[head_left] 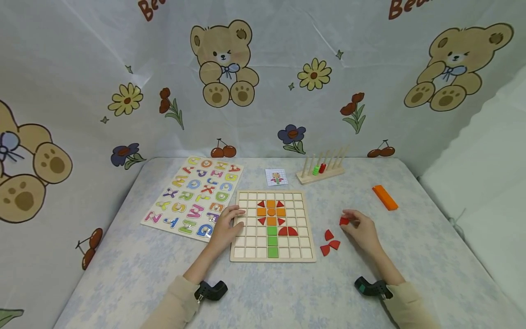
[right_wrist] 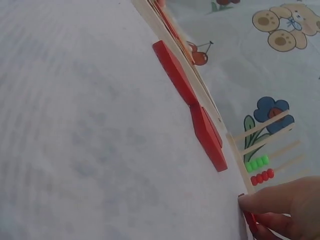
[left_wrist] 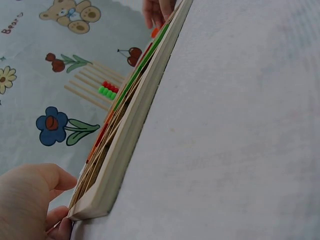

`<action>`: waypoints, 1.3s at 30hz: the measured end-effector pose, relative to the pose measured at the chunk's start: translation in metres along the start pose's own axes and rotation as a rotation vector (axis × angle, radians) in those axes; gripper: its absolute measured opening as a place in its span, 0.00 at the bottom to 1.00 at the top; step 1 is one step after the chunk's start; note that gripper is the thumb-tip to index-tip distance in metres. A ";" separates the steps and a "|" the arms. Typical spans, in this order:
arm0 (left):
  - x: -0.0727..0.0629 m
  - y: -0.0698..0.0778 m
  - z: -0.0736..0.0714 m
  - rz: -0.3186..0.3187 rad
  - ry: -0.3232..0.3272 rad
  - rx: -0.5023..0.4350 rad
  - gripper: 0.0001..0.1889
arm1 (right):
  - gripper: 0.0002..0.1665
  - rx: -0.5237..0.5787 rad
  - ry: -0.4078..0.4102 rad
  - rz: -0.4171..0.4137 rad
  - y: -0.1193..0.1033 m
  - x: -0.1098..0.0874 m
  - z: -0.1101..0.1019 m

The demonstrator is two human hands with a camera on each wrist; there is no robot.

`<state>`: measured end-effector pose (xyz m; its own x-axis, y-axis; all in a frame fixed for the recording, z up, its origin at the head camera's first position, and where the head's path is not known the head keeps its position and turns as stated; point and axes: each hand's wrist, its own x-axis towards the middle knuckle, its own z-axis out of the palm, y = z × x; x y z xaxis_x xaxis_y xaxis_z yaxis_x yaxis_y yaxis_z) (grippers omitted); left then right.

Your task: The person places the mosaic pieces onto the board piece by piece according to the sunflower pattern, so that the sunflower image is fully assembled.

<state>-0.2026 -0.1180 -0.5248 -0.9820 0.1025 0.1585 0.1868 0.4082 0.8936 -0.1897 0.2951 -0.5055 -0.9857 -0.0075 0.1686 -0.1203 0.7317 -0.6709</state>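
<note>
My left hand holds the left edge of a wooden grid board, fingers reaching over its rim. In the left wrist view the fingertips meet the board's corner. On the grid sit orange tiles, small red triangles, a column of green squares and two red quarter-circles side by side. Right of the board, my right hand pinches a red piece between thumb and fingers; its outline is partly hidden. Three loose red quarter-circle pieces lie between that hand and the board.
An alphabet puzzle board lies at the left, partly behind my left hand. Behind the grid board are a small pattern card and a peg rack with green and red beads. Orange blocks lie at the right.
</note>
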 end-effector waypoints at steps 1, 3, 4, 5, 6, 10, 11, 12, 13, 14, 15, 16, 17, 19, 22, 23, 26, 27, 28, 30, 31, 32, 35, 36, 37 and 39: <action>0.000 0.000 0.000 0.003 0.002 0.001 0.17 | 0.25 -0.002 0.003 0.003 -0.001 0.000 0.000; 0.000 0.000 0.000 0.012 0.005 0.004 0.17 | 0.25 -0.001 0.005 0.015 -0.004 0.000 0.002; 0.000 0.000 0.000 0.016 0.007 0.005 0.17 | 0.25 0.003 0.004 0.016 -0.008 0.000 0.003; 0.000 0.000 0.000 0.018 0.008 0.006 0.17 | 0.25 0.011 -0.002 0.016 -0.013 0.000 0.004; 0.000 0.000 0.000 0.017 0.008 0.007 0.17 | 0.25 0.019 -0.007 0.010 -0.019 -0.001 0.006; 0.000 0.000 0.000 0.015 0.005 -0.001 0.17 | 0.24 0.087 -0.067 -0.073 -0.048 -0.006 0.021; 0.000 0.000 0.000 0.013 0.004 -0.001 0.17 | 0.24 0.106 -0.088 -0.101 -0.056 -0.007 0.026; 0.000 0.000 0.000 0.014 0.004 -0.002 0.17 | 0.24 0.125 -0.111 -0.129 -0.063 -0.009 0.032; 0.000 0.000 0.000 0.013 0.003 -0.004 0.17 | 0.24 0.146 -0.139 -0.152 -0.069 -0.010 0.038; 0.000 0.000 0.000 0.013 0.002 -0.002 0.17 | 0.24 0.164 -0.166 -0.174 -0.075 -0.012 0.044; 0.001 0.000 0.000 0.014 0.001 0.002 0.17 | 0.24 0.182 -0.194 -0.191 -0.081 -0.013 0.049; 0.000 -0.001 0.000 0.016 0.001 0.005 0.17 | 0.24 0.198 -0.219 -0.206 -0.087 -0.015 0.055; 0.000 -0.001 0.000 0.013 -0.001 0.006 0.17 | 0.23 0.203 -0.243 -0.219 -0.092 -0.016 0.059; 0.001 -0.001 -0.001 0.005 -0.003 0.004 0.17 | 0.22 0.229 -0.289 -0.248 -0.101 -0.019 0.068; 0.001 -0.002 0.000 -0.003 -0.004 -0.004 0.17 | 0.21 0.252 -0.329 -0.304 -0.111 -0.020 0.077; 0.001 -0.002 0.000 -0.007 -0.006 -0.007 0.17 | 0.21 0.257 -0.338 -0.318 -0.113 -0.020 0.079; 0.001 -0.002 0.000 -0.009 -0.007 -0.008 0.17 | 0.22 0.259 -0.353 -0.339 -0.115 -0.019 0.084; 0.001 -0.002 0.000 -0.011 -0.008 -0.007 0.17 | 0.22 0.253 -0.353 -0.340 -0.115 -0.019 0.085; 0.001 -0.002 0.000 -0.011 -0.008 -0.007 0.17 | 0.22 0.252 -0.354 -0.339 -0.116 -0.019 0.086; 0.001 -0.002 0.000 -0.010 -0.007 -0.005 0.17 | 0.22 0.254 -0.351 -0.336 -0.116 -0.019 0.088; 0.001 -0.002 -0.001 -0.010 -0.008 -0.004 0.17 | 0.22 0.256 -0.348 -0.333 -0.116 -0.019 0.089; 0.001 -0.001 -0.001 -0.009 -0.008 -0.002 0.17 | 0.21 0.264 -0.345 -0.331 -0.117 -0.020 0.090; 0.000 -0.001 -0.001 -0.005 -0.009 0.000 0.17 | 0.20 0.285 -0.336 -0.324 -0.118 -0.022 0.092; 0.000 -0.001 -0.001 -0.008 -0.009 0.001 0.17 | 0.19 0.286 -0.334 -0.327 -0.119 -0.022 0.092; 0.000 -0.001 -0.001 -0.010 -0.009 -0.001 0.17 | 0.19 0.283 -0.332 -0.328 -0.119 -0.022 0.092; 0.001 -0.001 0.000 -0.009 -0.010 -0.005 0.17 | 0.18 0.286 -0.328 -0.321 -0.118 -0.023 0.089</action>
<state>-0.2034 -0.1183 -0.5258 -0.9835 0.1073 0.1460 0.1773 0.4049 0.8970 -0.1635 0.1483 -0.4942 -0.8738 -0.4458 0.1942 -0.4038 0.4429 -0.8005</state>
